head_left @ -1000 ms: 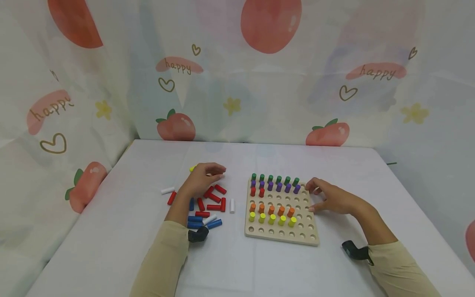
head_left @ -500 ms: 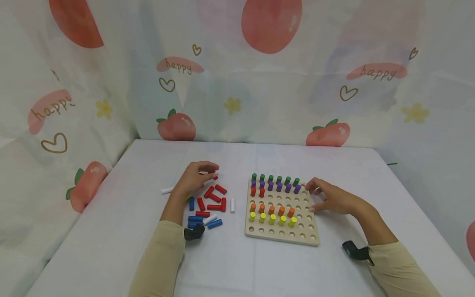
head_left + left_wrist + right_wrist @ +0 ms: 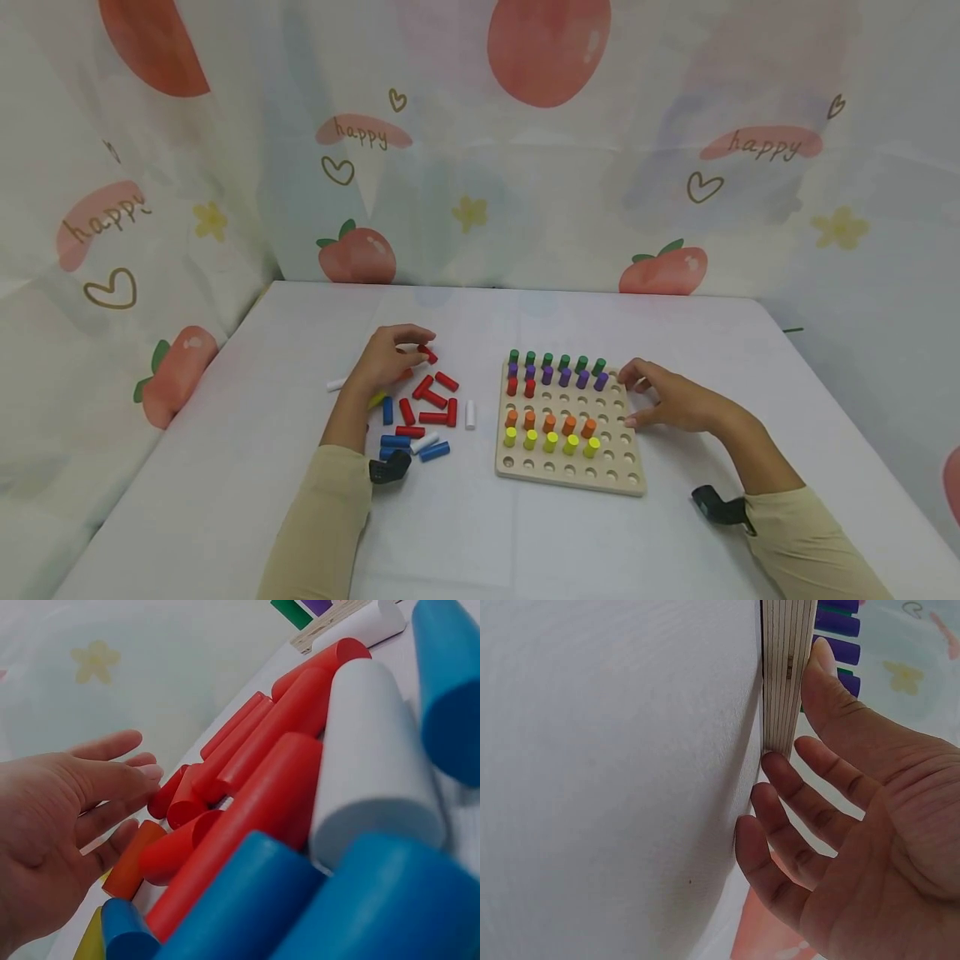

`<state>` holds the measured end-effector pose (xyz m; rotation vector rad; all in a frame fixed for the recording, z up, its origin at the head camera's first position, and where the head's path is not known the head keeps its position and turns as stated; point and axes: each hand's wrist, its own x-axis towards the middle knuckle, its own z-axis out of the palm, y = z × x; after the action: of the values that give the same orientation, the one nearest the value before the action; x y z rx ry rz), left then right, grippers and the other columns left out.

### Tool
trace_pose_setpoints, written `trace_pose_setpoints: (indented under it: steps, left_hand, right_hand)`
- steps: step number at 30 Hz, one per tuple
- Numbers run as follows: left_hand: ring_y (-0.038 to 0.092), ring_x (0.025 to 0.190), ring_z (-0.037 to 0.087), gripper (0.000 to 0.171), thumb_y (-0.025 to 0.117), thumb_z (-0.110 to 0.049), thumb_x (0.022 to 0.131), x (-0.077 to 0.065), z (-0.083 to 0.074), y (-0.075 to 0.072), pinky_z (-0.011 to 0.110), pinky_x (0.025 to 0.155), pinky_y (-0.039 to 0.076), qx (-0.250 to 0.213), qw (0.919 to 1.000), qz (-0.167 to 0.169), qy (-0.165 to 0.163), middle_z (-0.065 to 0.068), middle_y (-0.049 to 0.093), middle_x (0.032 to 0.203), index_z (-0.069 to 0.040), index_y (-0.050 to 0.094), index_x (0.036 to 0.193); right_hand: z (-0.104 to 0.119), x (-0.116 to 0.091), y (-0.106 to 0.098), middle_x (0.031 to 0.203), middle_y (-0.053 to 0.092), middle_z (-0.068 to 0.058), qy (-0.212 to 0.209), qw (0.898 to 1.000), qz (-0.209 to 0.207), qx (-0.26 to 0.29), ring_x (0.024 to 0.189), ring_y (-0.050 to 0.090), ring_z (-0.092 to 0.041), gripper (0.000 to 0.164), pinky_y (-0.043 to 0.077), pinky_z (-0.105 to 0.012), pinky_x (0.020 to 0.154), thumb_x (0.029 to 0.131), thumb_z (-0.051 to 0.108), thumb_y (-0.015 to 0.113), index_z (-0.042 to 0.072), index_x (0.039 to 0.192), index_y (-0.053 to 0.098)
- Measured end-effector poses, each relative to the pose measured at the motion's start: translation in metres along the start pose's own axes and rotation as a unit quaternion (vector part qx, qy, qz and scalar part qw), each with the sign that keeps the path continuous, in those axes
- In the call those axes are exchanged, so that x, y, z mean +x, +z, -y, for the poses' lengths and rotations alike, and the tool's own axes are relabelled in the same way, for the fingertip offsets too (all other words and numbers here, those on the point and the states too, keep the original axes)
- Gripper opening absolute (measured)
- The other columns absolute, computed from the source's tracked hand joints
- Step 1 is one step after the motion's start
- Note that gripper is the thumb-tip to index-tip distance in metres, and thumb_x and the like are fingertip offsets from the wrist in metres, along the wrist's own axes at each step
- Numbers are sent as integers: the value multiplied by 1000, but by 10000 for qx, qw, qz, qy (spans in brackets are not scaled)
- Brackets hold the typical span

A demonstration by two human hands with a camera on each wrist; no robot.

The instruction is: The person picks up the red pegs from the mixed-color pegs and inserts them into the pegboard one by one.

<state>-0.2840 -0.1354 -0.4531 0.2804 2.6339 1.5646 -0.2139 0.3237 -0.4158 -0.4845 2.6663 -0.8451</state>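
My left hand [image 3: 392,360] is over the far side of a loose pile of small round pegs, fingers apart and loosely bent. A red peg [image 3: 428,354] lies at its thumb and fingertips; an orange peg [image 3: 133,859] is just below the fingers in the left wrist view. My right hand [image 3: 667,398] rests at the right edge of the wooden pegboard [image 3: 573,481], thumb and fingertips spread along the edge [image 3: 784,682]. Upright green [image 3: 547,360], purple, red, orange and yellow pegs [image 3: 551,442] stand in rows of its holes. Two red pegs [image 3: 530,388] form the short row.
Between the left arm and the board lie several red pegs [image 3: 433,418], blue pegs [image 3: 435,452] and white pegs [image 3: 470,415]. A yellow peg [image 3: 377,400] is partly hidden by the left forearm. A patterned cloth backdrop [image 3: 495,167] surrounds the white table [image 3: 465,533].
My left hand has drawn back to the left, bringing the red peg and the orange peg below it into sight. The right hand and the pegboard have stayed in place.
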Motion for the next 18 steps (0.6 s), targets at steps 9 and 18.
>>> trace_pose_setpoints:
  steps: [9,18]
  left_hand:
    - [61,112,25,27,76,-7,95,0,-1,2,36,87,58,138,9997,2,-202,1,69,113,-19,77,119]
    - [61,110,24,24,76,-9,95,0,2,3,37,90,57,286,9990,-141,-304,0,68,113,-20,77,116]
  right_hand:
    - [2,-1,0,133,55,-16,57,10000,20,-22,125,50,-43,65,43,-65,104,84,26,88,4,132,50]
    - [1,0,0,133,55,-17,37,10000,13,-34,126,49,-43,65,42,-66,104,84,26,88,5,132,49]
